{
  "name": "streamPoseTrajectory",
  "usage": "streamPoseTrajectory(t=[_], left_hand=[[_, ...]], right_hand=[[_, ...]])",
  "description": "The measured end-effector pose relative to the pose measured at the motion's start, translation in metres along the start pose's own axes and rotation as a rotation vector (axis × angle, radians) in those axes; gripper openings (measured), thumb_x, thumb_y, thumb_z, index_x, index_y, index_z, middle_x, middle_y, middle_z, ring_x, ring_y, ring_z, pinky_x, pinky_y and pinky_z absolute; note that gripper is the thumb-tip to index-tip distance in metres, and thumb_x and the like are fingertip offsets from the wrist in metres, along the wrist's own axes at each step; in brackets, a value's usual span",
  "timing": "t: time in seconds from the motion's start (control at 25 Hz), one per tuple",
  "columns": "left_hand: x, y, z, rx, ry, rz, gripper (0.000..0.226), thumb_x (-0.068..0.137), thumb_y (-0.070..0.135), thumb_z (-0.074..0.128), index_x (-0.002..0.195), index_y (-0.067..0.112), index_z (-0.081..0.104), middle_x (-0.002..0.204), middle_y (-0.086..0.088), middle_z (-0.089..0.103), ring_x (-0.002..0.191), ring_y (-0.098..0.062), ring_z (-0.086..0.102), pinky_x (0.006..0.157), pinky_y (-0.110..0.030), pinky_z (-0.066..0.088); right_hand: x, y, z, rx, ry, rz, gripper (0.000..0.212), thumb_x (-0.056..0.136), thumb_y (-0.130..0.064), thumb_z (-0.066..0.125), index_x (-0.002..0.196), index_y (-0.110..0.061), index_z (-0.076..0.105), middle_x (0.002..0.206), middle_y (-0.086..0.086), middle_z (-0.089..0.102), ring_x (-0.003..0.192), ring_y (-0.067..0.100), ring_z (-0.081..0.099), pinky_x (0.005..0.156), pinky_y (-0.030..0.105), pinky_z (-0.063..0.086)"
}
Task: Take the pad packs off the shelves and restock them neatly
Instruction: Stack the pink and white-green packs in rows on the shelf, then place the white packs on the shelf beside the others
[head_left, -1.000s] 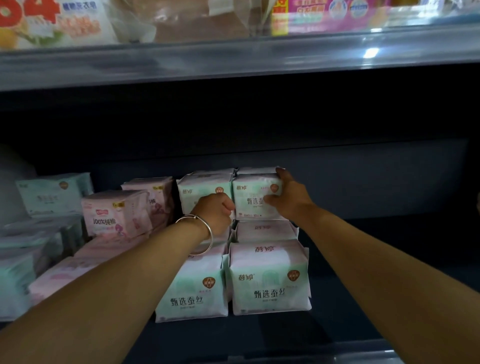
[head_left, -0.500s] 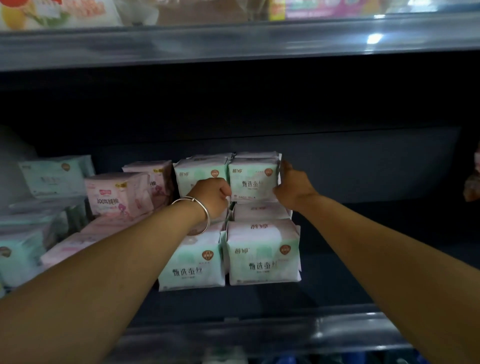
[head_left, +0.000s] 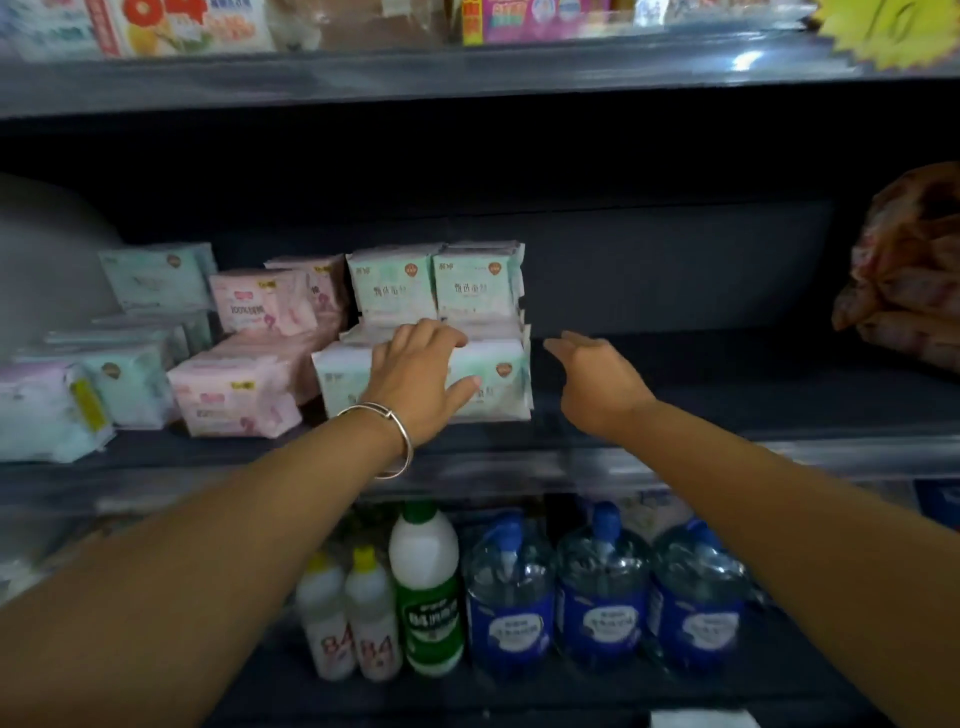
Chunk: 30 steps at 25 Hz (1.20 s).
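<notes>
Two stacked green pad packs (head_left: 480, 382) under left hand (head_left: 415, 387), beside right hand (head_left: 597, 387).

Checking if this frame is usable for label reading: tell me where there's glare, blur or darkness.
Head view: glare on the top shelf edge; shelf back wall dark; mint packs soft, print barely legible; far-left packs blurred; left hand and right hand slightly smeared; shelf lines bow from the wide lens.
</notes>
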<state>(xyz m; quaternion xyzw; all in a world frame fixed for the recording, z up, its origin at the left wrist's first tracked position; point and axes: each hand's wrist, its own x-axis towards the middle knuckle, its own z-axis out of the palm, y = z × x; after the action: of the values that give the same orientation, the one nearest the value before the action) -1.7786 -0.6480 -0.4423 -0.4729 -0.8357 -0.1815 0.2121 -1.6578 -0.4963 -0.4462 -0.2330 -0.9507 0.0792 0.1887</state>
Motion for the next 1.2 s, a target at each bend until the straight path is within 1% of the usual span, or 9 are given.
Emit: streamPoseTrajectory(t=[0.16,0.32,0.48,0.6,0.72,0.84,1.0,1.12,1.2], left_hand=[[-0.059,0.043,0.017,0.049,-0.125,-0.008,0.054,0.089,0.039,0.056,0.137,0.024,0.035,0.138,0.001,0.036,0.129,-0.022,0.031,0.103,-0.036,0.026],[-0.115,0.088,0.051,0.048,-0.3,-0.045,0.06,0.087,0.035,0.059,0.14,0.026,0.031,0.142,0.0,0.032,0.131,-0.025,0.03,0.104,-0.038,0.027],[-0.158,0.137,0.093,0.022,-0.42,-0.024,0.061,0.085,0.031,0.061,0.138,0.025,0.033,0.14,0.0,0.033,0.129,-0.025,0.032,0.103,-0.04,0.029],[-0.179,0.166,0.124,-0.041,-0.52,0.028,0.06,0.084,0.03,0.063,0.136,0.025,0.034,0.14,0.001,0.033,0.129,-0.025,0.031,0.103,-0.041,0.028],[-0.188,0.18,0.146,-0.082,-0.591,0.063,0.063,0.084,0.028,0.062,0.139,0.026,0.032,0.141,0.001,0.032,0.131,-0.024,0.029,0.105,-0.041,0.027],[-0.184,0.19,0.16,-0.114,-0.643,0.103,0.066,0.082,0.028,0.065,0.139,0.027,0.032,0.142,0.002,0.032,0.133,-0.023,0.027,0.105,-0.042,0.026],[-0.173,0.197,0.185,-0.076,-0.749,0.154,0.074,0.08,0.028,0.069,0.141,0.028,0.028,0.143,0.001,0.03,0.134,-0.023,0.026,0.106,-0.044,0.026],[-0.171,0.201,0.216,0.027,-0.889,0.163,0.088,0.074,0.029,0.075,0.144,0.027,0.021,0.147,0.001,0.024,0.137,-0.024,0.022,0.108,-0.047,0.024],[-0.169,0.208,0.242,0.071,-0.979,0.166,0.096,0.07,0.028,0.078,0.145,0.027,0.019,0.148,0.0,0.022,0.137,-0.026,0.023,0.109,-0.047,0.024]], right_hand=[[-0.065,0.018,0.015,-0.049,-0.071,-0.018,0.067,0.088,0.0,0.053,0.148,-0.013,0.027,0.156,0.01,0.02,0.142,0.029,0.022,0.112,0.04,0.032],[-0.133,0.06,0.043,-0.056,-0.109,-0.038,0.06,0.083,0.004,0.052,0.14,-0.009,0.041,0.146,0.014,0.038,0.132,0.031,0.038,0.103,0.04,0.041],[-0.2,0.115,0.064,-0.095,-0.225,0.02,0.044,0.081,0.004,0.053,0.124,-0.002,0.053,0.13,0.016,0.052,0.118,0.036,0.05,0.09,0.044,0.047],[-0.231,0.148,0.072,-0.106,-0.283,0.069,0.042,0.078,0.001,0.056,0.119,-0.008,0.056,0.122,0.014,0.057,0.11,0.034,0.056,0.083,0.039,0.05],[-0.243,0.162,0.072,-0.145,-0.349,0.117,0.052,0.08,0.002,0.054,0.13,-0.01,0.051,0.13,0.011,0.055,0.114,0.031,0.054,0.091,0.039,0.049],[-0.247,0.166,0.073,-0.194,-0.427,0.114,0.061,0.084,0.002,0.051,0.142,-0.013,0.04,0.141,0.008,0.047,0.125,0.027,0.047,0.099,0.033,0.042],[-0.245,0.18,0.082,-0.182,-0.516,0.111,0.059,0.088,-0.004,0.055,0.143,-0.013,0.037,0.138,0.012,0.05,0.121,0.029,0.05,0.097,0.035,0.045],[-0.256,0.202,0.102,-0.134,-0.653,0.113,0.063,0.086,-0.01,0.06,0.144,-0.015,0.035,0.142,0.01,0.046,0.125,0.027,0.047,0.101,0.037,0.043],[-0.264,0.224,0.119,-0.091,-0.74,0.107,0.069,0.083,-0.012,0.067,0.144,-0.015,0.034,0.142,0.008,0.046,0.127,0.026,0.046,0.102,0.034,0.042]])
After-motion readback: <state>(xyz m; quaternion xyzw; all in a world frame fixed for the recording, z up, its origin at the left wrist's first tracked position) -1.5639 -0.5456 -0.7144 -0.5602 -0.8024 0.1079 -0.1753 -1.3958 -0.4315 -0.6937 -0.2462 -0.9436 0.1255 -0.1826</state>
